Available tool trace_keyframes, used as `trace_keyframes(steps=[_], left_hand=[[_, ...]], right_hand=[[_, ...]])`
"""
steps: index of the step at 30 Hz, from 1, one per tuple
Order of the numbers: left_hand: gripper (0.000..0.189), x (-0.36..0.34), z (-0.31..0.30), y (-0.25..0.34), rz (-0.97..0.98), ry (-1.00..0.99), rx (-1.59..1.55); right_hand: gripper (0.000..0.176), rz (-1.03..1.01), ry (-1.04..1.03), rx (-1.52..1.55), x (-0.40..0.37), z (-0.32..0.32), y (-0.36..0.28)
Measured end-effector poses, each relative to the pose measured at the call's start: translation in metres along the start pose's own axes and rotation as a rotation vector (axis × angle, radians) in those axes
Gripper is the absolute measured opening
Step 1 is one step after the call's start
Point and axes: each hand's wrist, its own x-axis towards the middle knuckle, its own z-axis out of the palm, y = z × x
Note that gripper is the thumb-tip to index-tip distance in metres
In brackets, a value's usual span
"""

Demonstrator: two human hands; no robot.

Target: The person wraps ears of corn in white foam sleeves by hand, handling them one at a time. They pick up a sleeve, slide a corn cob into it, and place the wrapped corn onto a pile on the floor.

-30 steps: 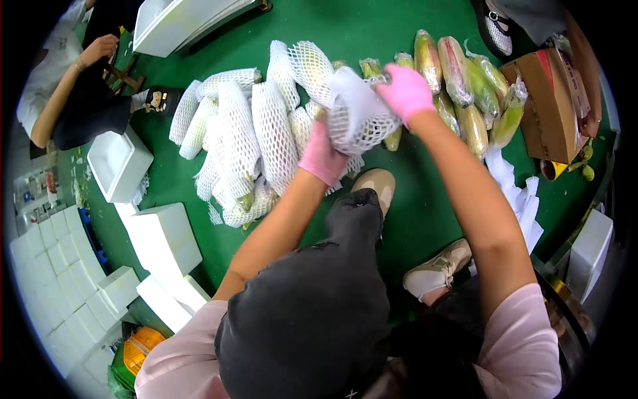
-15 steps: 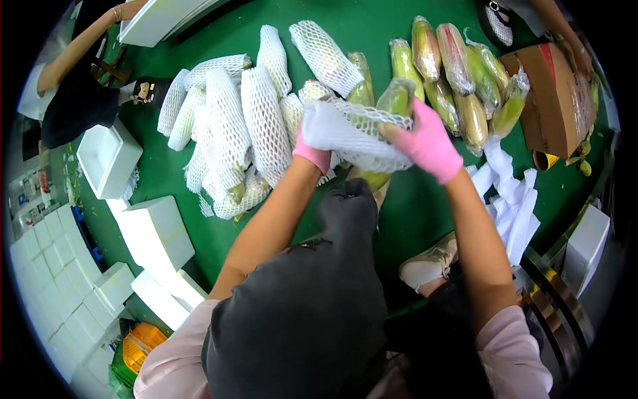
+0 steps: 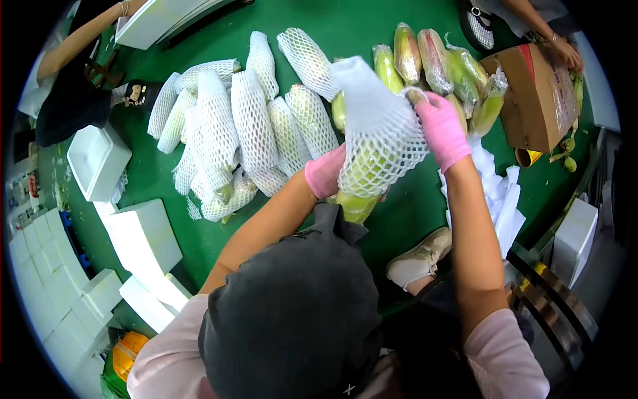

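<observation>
My left hand (image 3: 325, 172), in a pink glove, grips an ear of corn (image 3: 356, 207) from the side, its fingers mostly hidden behind it. A white foam net sleeve (image 3: 373, 110) covers the corn's upper part, its mesh stretched wide at the lower end and narrow at the top. My right hand (image 3: 441, 128), also pink-gloved, pinches the right edge of that sleeve. To the left lie several corn ears in foam nets (image 3: 256, 126). Beyond my right hand are several film-wrapped corn ears (image 3: 407, 54) without nets.
Loose white foam sleeves (image 3: 493, 193) lie at the right, above a shoe (image 3: 420, 261). A cardboard box (image 3: 528, 100) stands at the far right by another person's hand (image 3: 567, 53). White foam boxes (image 3: 143, 233) line the left. At top left, another person's arm (image 3: 80, 41) reaches to a white box (image 3: 156, 23).
The sleeve has gone from lying sideways to standing upright over the corn, its mesh spread around it. My right hand has shifted to the sleeve's edge; my left now grips the corn.
</observation>
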Motion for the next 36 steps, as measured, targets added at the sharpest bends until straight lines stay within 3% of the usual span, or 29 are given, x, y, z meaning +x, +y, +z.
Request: trace_keyframes(steps=[2, 4, 6, 7, 8, 9, 11, 12, 13, 14, 15, 17, 19, 20, 21, 22, 23, 24, 25, 26, 27, 29, 30, 31, 33, 35, 36], left_hand=[[0.036, -0.007, -0.004, 0.006, 0.057, -0.131, -0.013], [0.039, -0.021, 0.005, 0.011, 0.417, 0.095, 0.649], [0.054, -0.039, 0.000, 0.004, 0.191, 0.097, 0.607], [0.046, -0.043, 0.005, -0.009, -0.076, 0.235, -0.281], [0.046, -0.052, 0.011, -0.025, -0.120, 0.275, -0.465], [0.047, -0.061, 0.013, -0.040, -0.159, 0.317, -0.648], [0.047, -0.069, 0.003, -0.073, -0.097, 0.294, -0.701], [0.047, -0.072, -0.006, -0.089, -0.064, 0.283, -0.722], [0.047, -0.076, -0.016, -0.099, -0.029, 0.268, -0.739], [0.047, -0.082, -0.023, -0.100, 0.004, 0.244, -0.758], [0.049, -0.091, 0.000, -0.053, 0.166, 0.180, -0.514], [0.051, -0.083, 0.013, -0.047, 0.165, 0.589, -0.475], [0.054, -0.079, 0.012, -0.023, 0.212, 0.633, -0.496], [0.056, -0.077, 0.003, -0.018, 0.264, 0.639, -0.539], [0.058, -0.072, 0.010, 0.004, 0.278, 0.844, -0.523], [0.059, -0.067, -0.012, -0.001, 0.362, 0.866, -0.403], [0.055, -0.060, -0.023, 0.018, 0.287, 0.960, -0.301], [0.049, -0.062, -0.090, -0.003, 0.251, 1.066, 0.223], [0.039, -0.050, -0.072, 0.020, 0.164, 1.319, 0.537], [0.032, -0.041, -0.063, 0.034, 0.268, 1.257, 0.653], [0.026, -0.031, -0.076, 0.026, 0.331, 1.320, 0.961], [0.019, -0.025, -0.064, 0.017, 0.367, 1.268, 1.418], [0.014, -0.022, -0.058, 0.012, 0.543, 1.304, 1.431], [0.011, -0.024, -0.051, 0.010, 0.402, 1.314, 1.304], [0.013, -0.029, -0.051, 0.007, 0.399, 1.269, 1.334], [0.013, -0.034, -0.045, 0.006, 0.594, 1.265, 1.209], [0.013, -0.037, -0.039, 0.005, 0.691, 1.263, 1.150]], right_hand=[[0.032, 0.153, -0.119, -0.001, 0.012, -0.005, 0.070], [0.032, 0.310, -0.280, 0.137, -0.019, 0.011, 0.080], [0.031, 0.473, -0.344, 0.550, -0.073, 0.028, 0.054], [0.034, 0.536, -0.352, 0.787, -0.087, 0.031, 0.053], [0.036, 0.397, -0.398, 0.758, -0.100, 0.031, 0.040], [0.036, 0.168, -0.351, 0.427, -0.111, 0.035, 0.041], [0.036, -0.312, -0.231, -0.204, -0.129, 0.048, 0.039], [0.033, -0.164, -0.199, -0.163, -0.138, 0.065, 0.031], [0.032, 0.264, -0.084, 0.448, -0.145, 0.091, 0.054], [0.033, 0.212, -0.027, 0.494, -0.153, 0.106, 0.049], [0.035, 0.160, 0.044, 0.538, -0.159, 0.115, 0.045], [0.038, 0.137, 0.022, 0.614, -0.158, 0.117, 0.053], [0.039, 0.049, 0.021, 0.557, -0.154, 0.114, 0.072], [0.042, 0.303, -0.061, 0.395, -0.155, 0.093, 0.054], [0.042, 0.225, -0.022, 0.315, -0.147, 0.085, 0.078], [0.041, 0.243, 0.027, 0.254, -0.140, 0.072, 0.084], [0.040, 0.266, 0.074, 0.189, -0.133, 0.056, 0.091], [0.039, 0.185, 0.233, 0.009, -0.125, 0.043, 0.121], [0.039, 0.097, 0.371, -0.173, -0.118, 0.031, 0.150], [0.037, 0.030, 0.479, -0.317, -0.117, 0.018, 0.154], [0.037, 0.019, 0.540, -0.394, -0.114, 0.007, 0.161], [0.038, -0.156, 0.637, -0.644, -0.111, -0.016, 0.168], [0.041, -0.202, 0.641, -0.735, -0.112, -0.027, 0.172], [0.048, -0.200, 0.603, -0.945, -0.112, -0.043, 0.173], [0.052, -0.145, 0.600, -1.326, -0.112, -0.062, 0.158], [0.052, -0.131, 0.550, -1.487, -0.105, -0.088, 0.171], [0.050, -0.235, 0.488, -1.515, -0.100, -0.104, 0.179]])
